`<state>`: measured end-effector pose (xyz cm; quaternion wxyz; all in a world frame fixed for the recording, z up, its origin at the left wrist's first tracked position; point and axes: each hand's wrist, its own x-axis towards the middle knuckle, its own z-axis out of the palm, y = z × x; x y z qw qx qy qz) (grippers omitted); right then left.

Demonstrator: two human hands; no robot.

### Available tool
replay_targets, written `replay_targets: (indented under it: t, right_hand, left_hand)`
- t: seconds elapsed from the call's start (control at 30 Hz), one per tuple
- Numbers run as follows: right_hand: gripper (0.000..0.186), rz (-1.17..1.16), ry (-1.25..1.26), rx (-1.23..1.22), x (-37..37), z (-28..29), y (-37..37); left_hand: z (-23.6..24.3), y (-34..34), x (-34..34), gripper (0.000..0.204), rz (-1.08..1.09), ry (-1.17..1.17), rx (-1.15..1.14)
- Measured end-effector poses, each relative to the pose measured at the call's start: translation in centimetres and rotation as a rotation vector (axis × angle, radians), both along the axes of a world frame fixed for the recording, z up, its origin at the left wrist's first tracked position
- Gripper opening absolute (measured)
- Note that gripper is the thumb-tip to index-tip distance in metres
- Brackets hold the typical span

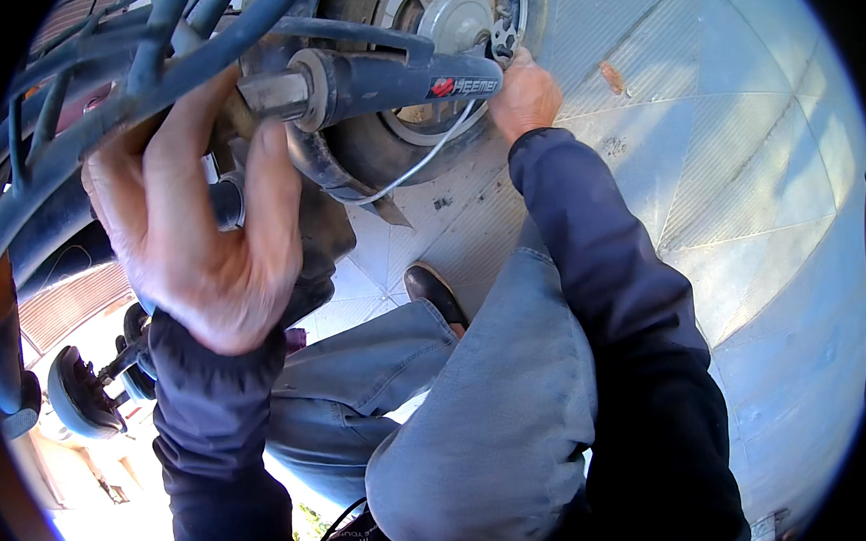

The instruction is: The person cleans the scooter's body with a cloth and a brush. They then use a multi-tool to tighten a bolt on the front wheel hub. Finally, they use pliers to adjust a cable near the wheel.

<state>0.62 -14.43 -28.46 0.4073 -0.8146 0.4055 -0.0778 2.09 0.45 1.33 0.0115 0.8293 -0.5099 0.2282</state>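
A black shock absorber slants across the top of the view, from a dark tubular frame to a small wheel. At its upper end, my left hand has thumb and forefinger closed around the bare metal fitting; the other fingers curl up behind the frame tube. My right hand is closed beside the wheel hub, at the shock absorber's lower end. Just above its fingers shows a grey metal piece with round holes. What lies inside the right fist is hidden.
A pale cable loops below the shock absorber. Patterned paving with a dry leaf lies to the right. My bent knee in jeans is below, with a dark shoe beyond. Dark padded parts jut out at the left.
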Motion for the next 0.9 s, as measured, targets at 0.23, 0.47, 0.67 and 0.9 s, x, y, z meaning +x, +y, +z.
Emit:
replay_targets:
  t: [0.23, 0.47, 0.67, 0.9]
  right_hand:
    - [0.020, -0.262, -0.260, -0.177, -0.1, -1.2, 2.2]
    - [0.022, -0.424, -0.324, 0.097, 1.9, -1.3, 4.8]
    - [0.021, -0.259, -0.152, -0.087, -0.3, -1.6, 0.3]
    - [0.022, -0.065, -0.155, -0.084, -0.9, -1.5, 0.1]
  left_hand:
    - [-2.0, -1.6, 0.6, 0.041, 0.028, -0.154, -0.051]
    - [-2.4, -1.8, 1.3, 0.043, -0.039, -0.178, -0.131]
    - [-2.7, -1.7, 1.4, 0.039, -0.051, -0.164, -0.155]
    - [-2.5, -1.8, 1.0, 0.036, 0.009, -0.162, -0.132]
